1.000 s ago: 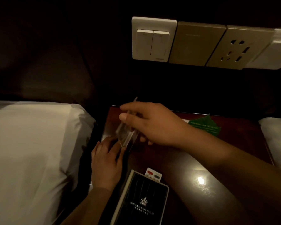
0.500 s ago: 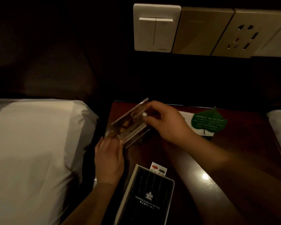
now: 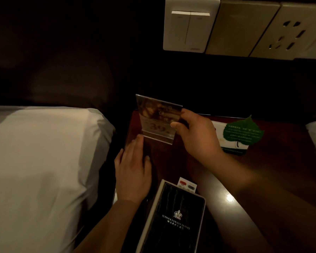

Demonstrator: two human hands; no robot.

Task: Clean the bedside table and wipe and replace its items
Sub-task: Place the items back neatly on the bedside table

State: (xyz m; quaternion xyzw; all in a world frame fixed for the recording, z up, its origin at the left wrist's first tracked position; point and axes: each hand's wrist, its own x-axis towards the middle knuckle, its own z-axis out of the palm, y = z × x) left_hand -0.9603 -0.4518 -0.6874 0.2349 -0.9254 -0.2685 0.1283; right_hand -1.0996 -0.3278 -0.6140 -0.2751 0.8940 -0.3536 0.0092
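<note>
A clear acrylic sign holder [image 3: 156, 117] with a printed card stands upright at the back left corner of the dark wooden bedside table [image 3: 274, 172]. My right hand [image 3: 195, 136] grips the holder's right edge between thumb and fingers. My left hand [image 3: 133, 170] lies flat on the table just in front of the holder's base, fingertips touching its left foot. No cloth is visible in either hand.
A black hotel folder [image 3: 173, 221] lies at the table's front, a small card [image 3: 187, 185] poking out behind it. A green leaf-shaped card [image 3: 243, 132] rests on a white pad at the back right. A white pillow [image 3: 40, 161] lies left; switches and sockets [image 3: 190, 24] are on the wall.
The sign holder went from tilted between both hands to upright on the table's back left corner. My left hand let go of it and now lies flat on the table.
</note>
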